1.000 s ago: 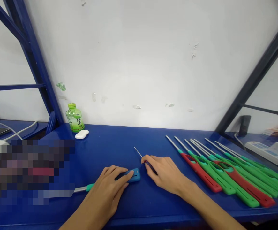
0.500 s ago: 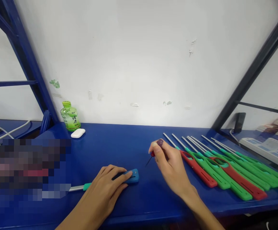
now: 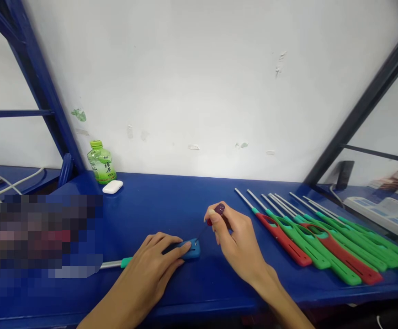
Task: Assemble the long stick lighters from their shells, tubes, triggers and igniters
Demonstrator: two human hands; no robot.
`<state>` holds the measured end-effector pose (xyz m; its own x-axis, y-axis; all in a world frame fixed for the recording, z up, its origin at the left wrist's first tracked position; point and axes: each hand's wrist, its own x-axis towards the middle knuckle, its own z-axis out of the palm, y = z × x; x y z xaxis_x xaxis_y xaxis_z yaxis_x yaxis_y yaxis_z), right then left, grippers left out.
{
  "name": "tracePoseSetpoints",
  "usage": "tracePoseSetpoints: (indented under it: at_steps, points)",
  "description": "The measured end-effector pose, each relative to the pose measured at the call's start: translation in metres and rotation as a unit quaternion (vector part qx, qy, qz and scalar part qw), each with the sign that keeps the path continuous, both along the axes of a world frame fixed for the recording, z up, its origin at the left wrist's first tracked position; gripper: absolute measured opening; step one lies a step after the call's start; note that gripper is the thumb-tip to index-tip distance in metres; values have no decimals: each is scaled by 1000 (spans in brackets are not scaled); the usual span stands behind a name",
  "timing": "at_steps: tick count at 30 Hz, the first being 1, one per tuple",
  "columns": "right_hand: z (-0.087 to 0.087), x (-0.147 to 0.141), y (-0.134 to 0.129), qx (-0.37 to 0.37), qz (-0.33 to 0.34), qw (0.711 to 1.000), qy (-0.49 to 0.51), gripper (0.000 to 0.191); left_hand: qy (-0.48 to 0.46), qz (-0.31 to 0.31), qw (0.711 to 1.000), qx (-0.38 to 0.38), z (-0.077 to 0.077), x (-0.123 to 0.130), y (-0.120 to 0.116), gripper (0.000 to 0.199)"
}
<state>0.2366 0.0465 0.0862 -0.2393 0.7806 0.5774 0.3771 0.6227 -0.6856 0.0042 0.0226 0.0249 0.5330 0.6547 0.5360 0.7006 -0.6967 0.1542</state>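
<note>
A blue gas lighter point(image 3: 194, 250) with a long metal tube lies flat on the blue table. My left hand point(image 3: 157, 256) wraps over its handle and presses it down, hiding the middle part. The lighter's teal collar and silver tube stick out to the left of that hand. Between thumb and fingers, my right hand point(image 3: 236, 233) grips a small screwdriver point(image 3: 220, 209) by its dark red handle. Its thin shaft slants down to the left, with the tip at or just over the small hole near the handle's end; actual contact is hard to make out.
Several green and red gas lighters point(image 3: 284, 240) lie side by side on the right, tubes pointing away. At the back left stand a green tea bottle point(image 3: 102, 163) and a white case point(image 3: 113, 187). A blurred-out patch covers the left. Behind the table point(image 3: 171, 196) rises a white wall.
My right hand has moved left with the screwdriver, bringing its tip to the end of the blue lighter. The left hand stays on the lighter. The view has shifted slightly.
</note>
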Motion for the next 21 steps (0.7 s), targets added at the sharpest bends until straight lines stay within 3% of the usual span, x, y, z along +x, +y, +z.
tracePoseSetpoints:
  at_steps: [14, 21]
  points:
    - [-2, 1, -1, 1, 9, 1000, -22, 33, 5, 11, 1000, 1, 1, 0, -2, 31]
    - [-1, 1, -1, 19, 0, 1000, 20, 34, 6, 6, 1000, 6, -2, -1, 0, 32]
